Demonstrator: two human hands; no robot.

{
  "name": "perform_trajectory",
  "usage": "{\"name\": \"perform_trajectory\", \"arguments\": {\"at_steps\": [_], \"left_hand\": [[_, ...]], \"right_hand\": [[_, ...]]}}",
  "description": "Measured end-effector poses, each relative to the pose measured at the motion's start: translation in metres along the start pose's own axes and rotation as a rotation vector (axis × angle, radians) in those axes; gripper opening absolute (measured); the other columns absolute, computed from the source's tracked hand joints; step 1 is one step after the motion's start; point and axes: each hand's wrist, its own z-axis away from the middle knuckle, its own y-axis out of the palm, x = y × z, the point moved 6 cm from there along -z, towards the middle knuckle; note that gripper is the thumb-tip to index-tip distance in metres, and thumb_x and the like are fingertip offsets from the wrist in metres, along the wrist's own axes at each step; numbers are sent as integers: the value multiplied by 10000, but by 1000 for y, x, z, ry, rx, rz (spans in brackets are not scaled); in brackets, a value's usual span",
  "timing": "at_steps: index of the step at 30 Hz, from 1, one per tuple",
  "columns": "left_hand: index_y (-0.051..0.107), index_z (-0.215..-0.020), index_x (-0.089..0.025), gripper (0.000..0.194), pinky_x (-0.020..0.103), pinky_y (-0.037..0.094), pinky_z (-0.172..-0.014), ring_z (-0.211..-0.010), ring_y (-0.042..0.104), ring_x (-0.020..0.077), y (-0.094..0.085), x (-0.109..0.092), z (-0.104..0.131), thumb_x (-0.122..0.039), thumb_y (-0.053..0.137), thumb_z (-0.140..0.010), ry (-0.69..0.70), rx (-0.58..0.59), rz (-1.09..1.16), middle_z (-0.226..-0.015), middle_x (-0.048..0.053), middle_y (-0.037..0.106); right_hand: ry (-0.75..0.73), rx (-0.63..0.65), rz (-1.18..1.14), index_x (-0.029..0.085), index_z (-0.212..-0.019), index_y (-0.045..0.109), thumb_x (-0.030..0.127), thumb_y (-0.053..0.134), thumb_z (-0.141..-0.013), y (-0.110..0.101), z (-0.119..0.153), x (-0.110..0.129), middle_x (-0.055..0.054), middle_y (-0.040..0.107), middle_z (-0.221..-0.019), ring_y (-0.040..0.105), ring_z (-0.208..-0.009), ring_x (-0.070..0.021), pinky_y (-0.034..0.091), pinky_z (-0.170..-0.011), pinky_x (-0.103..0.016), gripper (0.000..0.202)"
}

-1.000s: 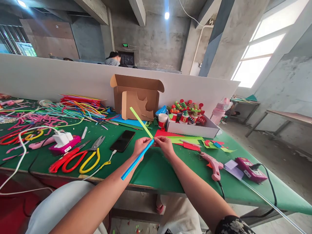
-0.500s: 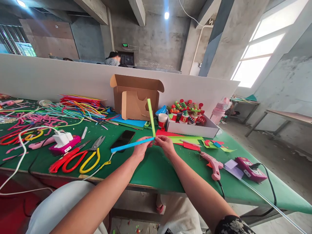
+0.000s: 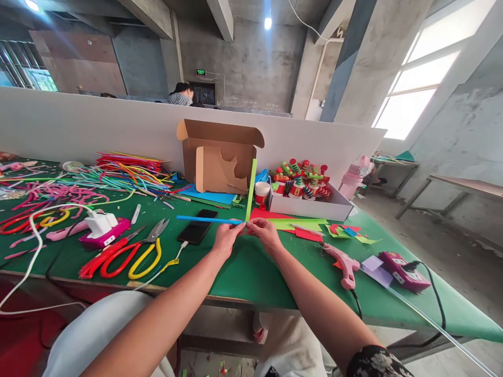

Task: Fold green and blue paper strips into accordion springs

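Note:
My left hand (image 3: pixel 227 235) pinches a blue paper strip (image 3: pixel 198 219) close to its right end; the strip points left across the phone (image 3: pixel 197 226). A light green paper strip (image 3: pixel 251 188) stands up from the spot where the fingertips of both hands meet. My right hand (image 3: pixel 265 231) is closed there, pinching the joined ends of the two strips. Whether the ends are glued or folded together is hidden by the fingers. Red and green paper sheets (image 3: pixel 298 224) lie just beyond my right hand.
Scissors (image 3: pixel 151 246) and a magenta power socket (image 3: pixel 104 233) lie at left, below heaped pipe cleaners (image 3: pixel 126 173). A glue gun (image 3: pixel 346 264) and another socket (image 3: pixel 404 272) lie right. Behind stand a cardboard box (image 3: pixel 220 133), paper cups (image 3: pixel 262 192) and a white box of spring figures (image 3: pixel 310 207).
The green strip has swung from leaning left to leaning slightly right. The blue strip's free end has risen, so it now lies nearly level. Both hands have shifted slightly left.

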Motion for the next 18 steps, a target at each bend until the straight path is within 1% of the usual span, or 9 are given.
{"name": "perform_trajectory", "arguments": {"at_steps": [9,13,18], "left_hand": [[680,-619,-165,361,290,443,-618,-587,557,146,-3,-1,0,-441,846,-456,9,-40,-34,-586,12,636],[678,-597,-165,350,282,437,-601,-573,549,142,-3,-2,0,-440,843,-457,14,-38,-49,-571,12,630],[676,-580,-166,346,280,433,-584,-555,544,142,-3,-1,0,-439,846,-453,8,-53,-50,-559,20,633]], "right_hand": [[27,24,-14,170,-664,674,411,871,-474,-1,-1,-3,20,639,-603,592,-541,-110,517,-663,-291,365],[21,12,-2,170,-639,666,404,876,-452,-1,-1,-1,25,636,-601,589,-522,-107,518,-658,-295,365],[23,15,5,167,-628,667,412,863,-475,-1,-1,-2,21,624,-567,582,-522,-108,521,-647,-290,349]]}}
